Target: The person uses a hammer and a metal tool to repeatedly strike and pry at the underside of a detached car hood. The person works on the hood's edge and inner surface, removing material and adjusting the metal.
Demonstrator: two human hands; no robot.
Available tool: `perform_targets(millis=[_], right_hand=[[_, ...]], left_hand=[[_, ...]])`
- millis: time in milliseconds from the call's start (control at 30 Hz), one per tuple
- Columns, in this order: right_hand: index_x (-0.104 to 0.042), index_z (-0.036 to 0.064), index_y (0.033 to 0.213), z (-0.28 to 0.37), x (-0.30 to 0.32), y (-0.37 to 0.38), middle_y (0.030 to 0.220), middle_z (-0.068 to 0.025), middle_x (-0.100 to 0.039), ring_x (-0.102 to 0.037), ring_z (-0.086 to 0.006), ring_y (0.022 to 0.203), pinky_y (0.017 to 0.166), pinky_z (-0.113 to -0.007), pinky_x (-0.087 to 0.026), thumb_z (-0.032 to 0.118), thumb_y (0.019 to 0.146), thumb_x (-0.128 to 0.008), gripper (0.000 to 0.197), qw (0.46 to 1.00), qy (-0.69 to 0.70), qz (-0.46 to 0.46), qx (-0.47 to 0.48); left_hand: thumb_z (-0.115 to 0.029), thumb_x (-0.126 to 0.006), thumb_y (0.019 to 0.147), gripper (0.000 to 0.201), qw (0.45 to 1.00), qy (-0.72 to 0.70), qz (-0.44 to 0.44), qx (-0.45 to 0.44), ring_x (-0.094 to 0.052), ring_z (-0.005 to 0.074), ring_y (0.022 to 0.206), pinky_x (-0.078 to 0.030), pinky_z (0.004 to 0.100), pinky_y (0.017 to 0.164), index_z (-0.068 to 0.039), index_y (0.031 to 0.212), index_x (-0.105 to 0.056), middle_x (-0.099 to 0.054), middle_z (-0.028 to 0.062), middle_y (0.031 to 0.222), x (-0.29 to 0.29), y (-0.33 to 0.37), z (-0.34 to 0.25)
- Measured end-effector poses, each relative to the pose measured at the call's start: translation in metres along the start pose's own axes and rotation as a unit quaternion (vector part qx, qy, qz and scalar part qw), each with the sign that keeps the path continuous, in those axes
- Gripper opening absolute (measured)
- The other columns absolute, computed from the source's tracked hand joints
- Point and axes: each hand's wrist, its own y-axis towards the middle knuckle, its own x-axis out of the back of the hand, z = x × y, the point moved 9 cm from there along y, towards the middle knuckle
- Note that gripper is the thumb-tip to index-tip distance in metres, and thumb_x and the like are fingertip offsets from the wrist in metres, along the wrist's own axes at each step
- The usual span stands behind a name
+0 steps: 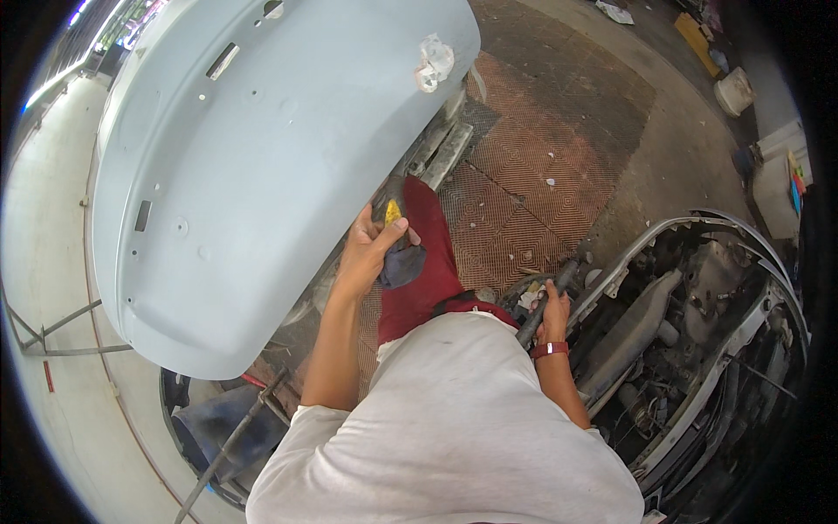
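My left hand [368, 249] is closed around a dark object with a yellow top [393, 211]; its kind is unclear. Below the fingers hangs a dark blue-grey cloth-like part [402, 267]. This hand is beside the near right edge of a large pale grey car panel [262, 157], which has slots and small holes. On the panel's far end there is a whitish crumpled-looking patch [434, 63]. Lower right, my right hand [552, 313], with a red band at the wrist, grips a dark tube [529, 330] held at a slant near my hip.
An open car engine bay [672, 323] lies close on my right. Patterned reddish floor tiles [524, 192] stretch ahead, with small white bits on them. Metal stand bars [231, 437] and a dark blue sheet [214, 428] are at lower left. A white bucket [734, 92] stands far right.
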Motion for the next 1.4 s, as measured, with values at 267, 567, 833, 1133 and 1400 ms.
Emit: perform_targets(millis=[267,567,833,1133,1400], right_hand=[[-0.053,0.0105,0.106,-0.001,0.003,0.002,0.073,-0.0029,-0.058,-0.055,-0.0174,0.05,0.044,-0.033,-0.047,0.023,0.104,-0.068,0.019,1.0,-0.009,-0.01,0.008],[-0.054,0.0123,0.104,0.0,-0.001,-0.001,0.074,-0.0025,-0.058,-0.056,-0.0172,0.05,0.043,-0.033,-0.046,0.025,0.105,-0.067,0.018,1.0,-0.009,0.001,0.005],[-0.055,0.0115,0.108,-0.002,-0.003,-0.003,0.075,-0.0022,-0.058,-0.056,-0.0164,0.051,0.043,-0.033,-0.046,0.026,0.105,-0.066,0.019,1.0,-0.01,0.001,0.018],[-0.056,0.0116,0.104,-0.007,-0.003,-0.003,0.074,-0.0013,-0.057,-0.056,-0.0156,0.052,0.044,-0.032,-0.046,0.026,0.105,-0.067,0.018,1.0,-0.006,-0.016,0.003],[-0.056,0.0119,0.102,-0.005,-0.004,-0.007,0.073,-0.001,-0.057,-0.054,-0.0153,0.051,0.044,-0.032,-0.045,0.026,0.104,-0.068,0.018,1.0,-0.006,-0.026,-0.007]], left_hand=[[-0.024,-0.077,0.099,0.098,1.0,0.006,0.004,0.001,-0.074,0.0223,0.086,-0.06,0.0347,0.085,0.018,0.159,-0.012,-0.075,0.0166,0.09,-0.003,0.0,-0.001],[-0.017,-0.075,0.099,0.085,1.0,-0.012,0.002,0.021,-0.072,0.0203,0.082,-0.06,0.0343,0.08,0.002,0.164,-0.025,-0.073,0.0148,0.094,-0.005,0.0,0.002],[-0.019,-0.076,0.097,0.086,1.0,-0.005,0.002,0.028,-0.073,0.0206,0.08,-0.061,0.0344,0.078,-0.005,0.167,-0.026,-0.073,0.0136,0.092,-0.006,0.002,0.006],[-0.019,-0.074,0.097,0.08,0.999,0.002,0.007,0.037,-0.071,0.02,0.084,-0.062,0.0351,0.078,-0.006,0.164,-0.033,-0.069,0.0126,0.109,-0.012,0.0,0.0],[-0.017,-0.073,0.097,0.08,0.999,-0.013,0.005,0.031,-0.071,0.0195,0.084,-0.061,0.0353,0.078,-0.007,0.165,-0.032,-0.068,0.0098,0.105,-0.013,0.002,0.003]])
